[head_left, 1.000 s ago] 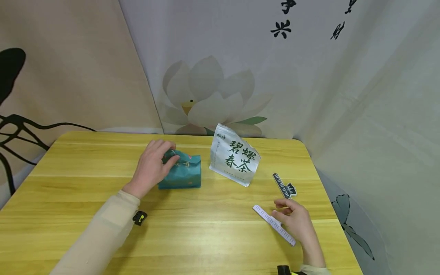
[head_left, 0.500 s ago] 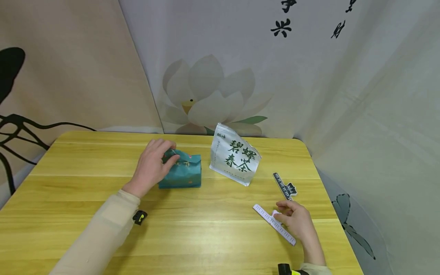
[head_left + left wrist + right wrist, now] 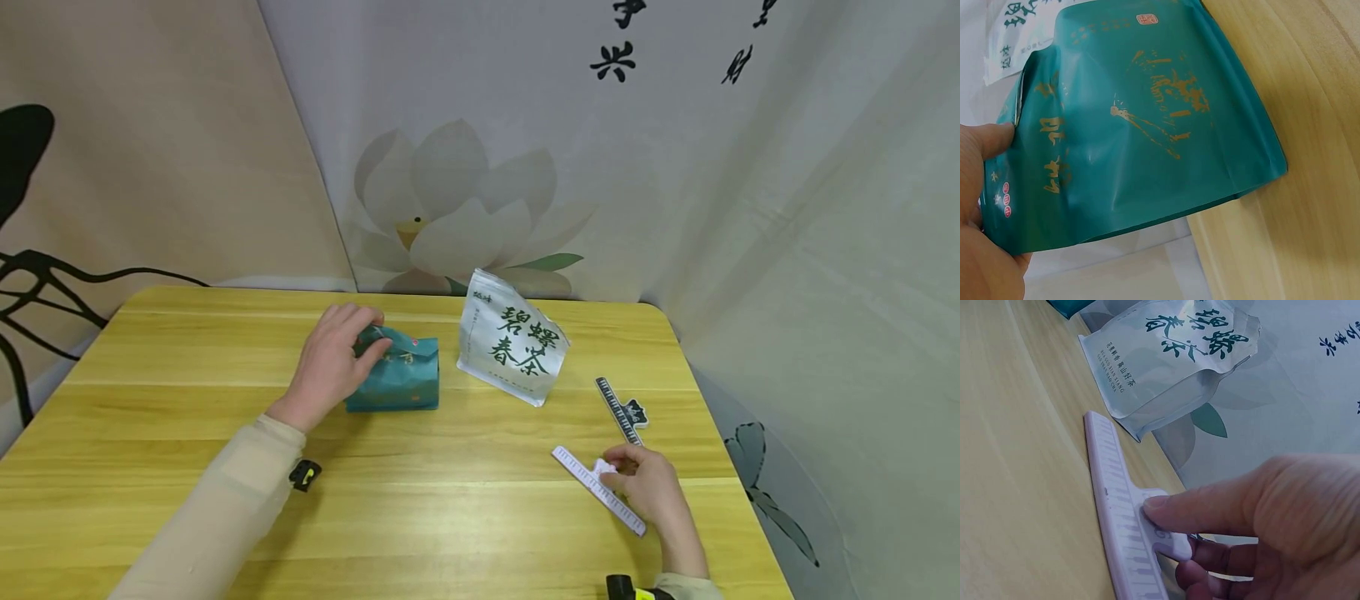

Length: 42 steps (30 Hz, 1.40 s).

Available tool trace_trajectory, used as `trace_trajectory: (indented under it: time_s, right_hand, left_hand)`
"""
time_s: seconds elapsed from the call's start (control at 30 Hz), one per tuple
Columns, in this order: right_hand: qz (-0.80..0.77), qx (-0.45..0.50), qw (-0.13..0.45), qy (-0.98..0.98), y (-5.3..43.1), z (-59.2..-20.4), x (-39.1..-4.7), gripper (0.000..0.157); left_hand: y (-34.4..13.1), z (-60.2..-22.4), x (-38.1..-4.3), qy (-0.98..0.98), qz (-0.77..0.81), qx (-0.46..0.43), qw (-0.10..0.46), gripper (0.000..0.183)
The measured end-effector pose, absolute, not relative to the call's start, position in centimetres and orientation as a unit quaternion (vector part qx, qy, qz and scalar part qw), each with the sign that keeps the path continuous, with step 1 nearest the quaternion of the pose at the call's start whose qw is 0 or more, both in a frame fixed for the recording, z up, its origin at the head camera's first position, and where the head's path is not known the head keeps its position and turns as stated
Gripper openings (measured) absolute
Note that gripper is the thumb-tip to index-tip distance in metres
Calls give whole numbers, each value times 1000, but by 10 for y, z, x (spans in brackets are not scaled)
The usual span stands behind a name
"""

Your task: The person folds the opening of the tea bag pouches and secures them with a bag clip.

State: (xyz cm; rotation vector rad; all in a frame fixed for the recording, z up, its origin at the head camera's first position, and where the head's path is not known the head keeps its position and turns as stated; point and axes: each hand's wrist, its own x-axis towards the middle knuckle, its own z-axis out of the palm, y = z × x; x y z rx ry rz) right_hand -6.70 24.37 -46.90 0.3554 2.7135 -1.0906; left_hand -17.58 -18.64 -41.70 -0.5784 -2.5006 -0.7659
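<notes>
My left hand grips the folded upper part of a teal tea bag on the table. In the left wrist view, gold markings cover the bag's front, and the thumb lies against its folded top. On the right, my right hand pinches the handle of a pale lilac bag clip. The right wrist view shows the thumb on top of that handle and fingers beneath it; the clip's long bar carries a piano-key pattern. A black piano-key clip lies just beyond the right hand.
A white tea bag with green characters stands between the teal bag and the clips, its top slanting. The wooden table ends at a printed curtain behind and a pale one on the right.
My right hand has shifted slightly toward me, away from the black clip, and its fingers have closed on the lilac clip's handle. The left hand and teal bag have stayed put.
</notes>
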Motion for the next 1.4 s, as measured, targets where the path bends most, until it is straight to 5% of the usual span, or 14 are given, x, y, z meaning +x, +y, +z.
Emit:
trace_trajectory:
  time_s: [1.4]
  right_hand:
    - [-371,69,67,923,222,-459,-66,13]
  left_hand:
    - [-187,-417,-177,-908,-276,-213,231,25]
